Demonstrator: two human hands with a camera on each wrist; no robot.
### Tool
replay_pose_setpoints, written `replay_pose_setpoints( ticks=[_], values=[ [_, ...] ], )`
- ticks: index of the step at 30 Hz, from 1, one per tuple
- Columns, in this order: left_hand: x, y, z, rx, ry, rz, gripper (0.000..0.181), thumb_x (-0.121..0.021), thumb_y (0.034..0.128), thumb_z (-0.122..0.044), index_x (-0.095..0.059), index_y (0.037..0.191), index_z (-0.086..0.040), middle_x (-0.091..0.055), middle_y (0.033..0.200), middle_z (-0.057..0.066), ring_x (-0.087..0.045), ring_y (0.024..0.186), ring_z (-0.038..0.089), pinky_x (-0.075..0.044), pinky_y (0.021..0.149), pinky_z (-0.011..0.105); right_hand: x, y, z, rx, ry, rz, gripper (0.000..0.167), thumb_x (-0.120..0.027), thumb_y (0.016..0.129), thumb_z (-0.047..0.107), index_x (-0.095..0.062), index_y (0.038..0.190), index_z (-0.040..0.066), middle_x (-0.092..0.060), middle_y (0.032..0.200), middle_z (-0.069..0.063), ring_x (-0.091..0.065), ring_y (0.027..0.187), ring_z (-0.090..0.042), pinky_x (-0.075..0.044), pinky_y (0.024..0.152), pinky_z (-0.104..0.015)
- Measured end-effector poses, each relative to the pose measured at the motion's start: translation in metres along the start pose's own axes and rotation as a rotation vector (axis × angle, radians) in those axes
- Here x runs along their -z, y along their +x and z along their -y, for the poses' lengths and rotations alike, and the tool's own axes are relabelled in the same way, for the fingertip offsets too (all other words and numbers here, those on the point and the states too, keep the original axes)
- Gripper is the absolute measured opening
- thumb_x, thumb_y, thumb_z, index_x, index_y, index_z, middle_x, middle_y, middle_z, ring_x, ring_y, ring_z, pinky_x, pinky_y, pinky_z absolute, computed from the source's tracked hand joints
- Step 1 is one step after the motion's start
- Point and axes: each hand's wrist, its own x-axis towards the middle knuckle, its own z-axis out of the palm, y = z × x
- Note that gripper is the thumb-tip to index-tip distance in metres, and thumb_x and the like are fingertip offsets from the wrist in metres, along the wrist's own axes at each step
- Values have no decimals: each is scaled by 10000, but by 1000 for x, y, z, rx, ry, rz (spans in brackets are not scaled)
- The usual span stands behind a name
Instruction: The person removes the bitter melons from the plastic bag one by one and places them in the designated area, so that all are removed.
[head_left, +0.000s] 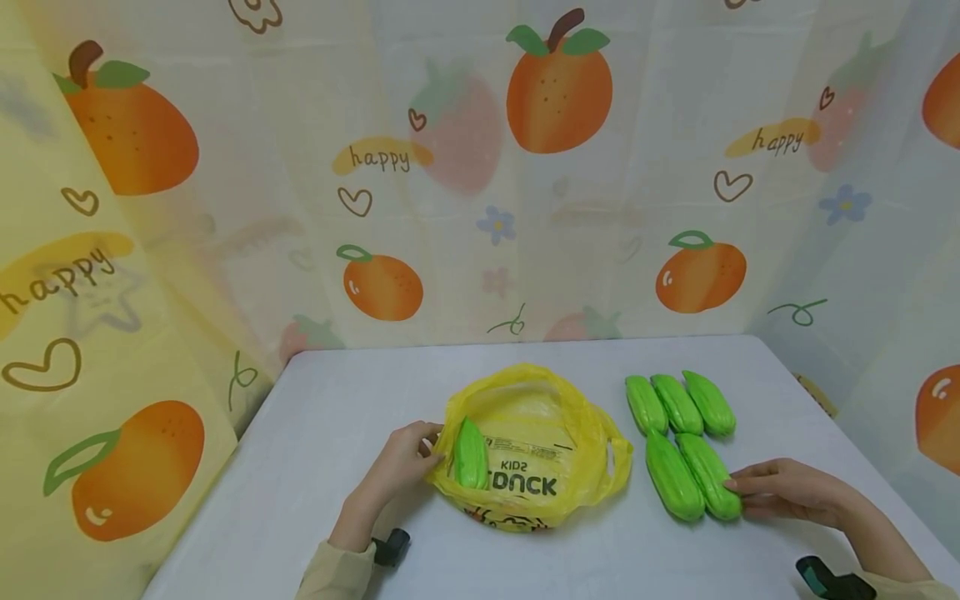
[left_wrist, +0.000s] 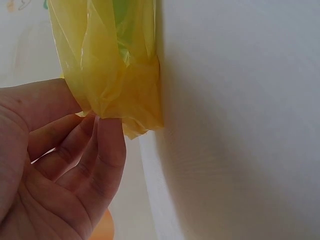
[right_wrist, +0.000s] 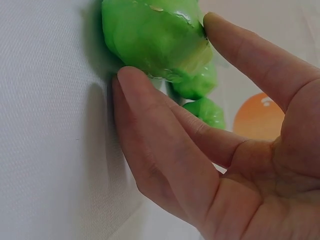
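Observation:
My left hand (head_left: 405,458) pinches the left rim of a yellow plastic bag (head_left: 600,454), thumb and fingertips meeting on the film in the left wrist view. The bag stands with its mouth wide, black print showing inside. One glossy green cucumber-shaped vegetable (head_left: 471,454) leans against its left inner wall. My right hand (head_left: 795,493) is at the near end of another green vegetable (head_left: 708,477), the right one of the front pair. In the right wrist view its thumb and fairly straight fingers flank the blunt end (right_wrist: 155,40), fingertips touching or almost touching it.
To the right of the bag, the other green vegetables (head_left: 677,404) lie side by side in two rows on the white tabletop (head_left: 337,392). A fruit-printed curtain (head_left: 465,208) hangs behind the table and along both sides. Dark wrist devices (head_left: 392,547) sit on both wrists.

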Motion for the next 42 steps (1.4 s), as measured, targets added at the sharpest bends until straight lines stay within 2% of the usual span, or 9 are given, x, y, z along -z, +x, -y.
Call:
replay_pose_setpoints(
  ticks=[8, 10, 16, 23, 29, 36, 42],
  values=[
    [-1, 2, 2, -1, 0, 0, 374, -730, 803, -79, -647, 1165, -35, -657, 948, 38, -562, 749, 107, -479, 572, 186, 4, -1, -1, 5, 2, -11, 656, -550, 961, 257, -339, 1270, -282, -632, 1167, -142, -632, 1026, -179, -535, 871, -353],
    [-1, 2, 2, 0, 0, 1, 371, -731, 801, -80, -650, 1161, -39, -656, 945, 36, -562, 749, 108, -481, 578, 190, 6, -2, -1, -5, -20, -45, 665, -547, 961, 277, -344, 1276, -273, -641, 1158, -140, -635, 1022, -183, -535, 870, -357],
    [-1, 2, 1, 9, 13, 4, 364, -733, 803, -91, -654, 1156, -54, -652, 948, 29, -564, 755, 107, -487, 598, 205, 11, -6, 12, -19, -105, -151, 684, -531, 964, 351, -371, 1299, -224, -598, 1217, -248, -635, 1052, -232, -527, 887, -381],
    [0, 1, 1, 4, -3, 3, 375, -733, 804, -95, -649, 1164, -37, -658, 948, 34, -564, 748, 106, -483, 578, 196, 16, -13, 32, 53, -245, -274, 683, -484, 977, 404, -378, 1338, -166, -500, 1316, -315, -619, 1098, -303, -534, 874, -391],
    [-1, 2, 1, 9, -4, 5, 378, -733, 806, -95, -647, 1169, -36, -656, 947, 32, -563, 752, 106, -481, 576, 193, 11, -13, 48, 125, -266, -356, 684, -488, 974, 408, -356, 1374, -131, -447, 1360, -319, -626, 1095, -276, -542, 859, -362],
    [-1, 2, 2, 4, -11, 12, 378, -727, 811, -93, -641, 1175, -35, -657, 966, 41, -566, 761, 111, -482, 577, 192, 0, -6, 66, 178, -278, -372, 683, -483, 976, 410, -347, 1384, -121, -438, 1362, -332, -587, 1143, -346, -537, 869, -374],
    [-1, 2, 3, -2, -12, 11, 376, -727, 811, -88, -643, 1174, -37, -655, 961, 40, -568, 763, 112, -486, 582, 193, -12, 3, 83, 230, -266, -382, 671, -497, 970, 407, -363, 1384, -103, -422, 1371, -333, -577, 1154, -346, -526, 892, -382]
  ],
)
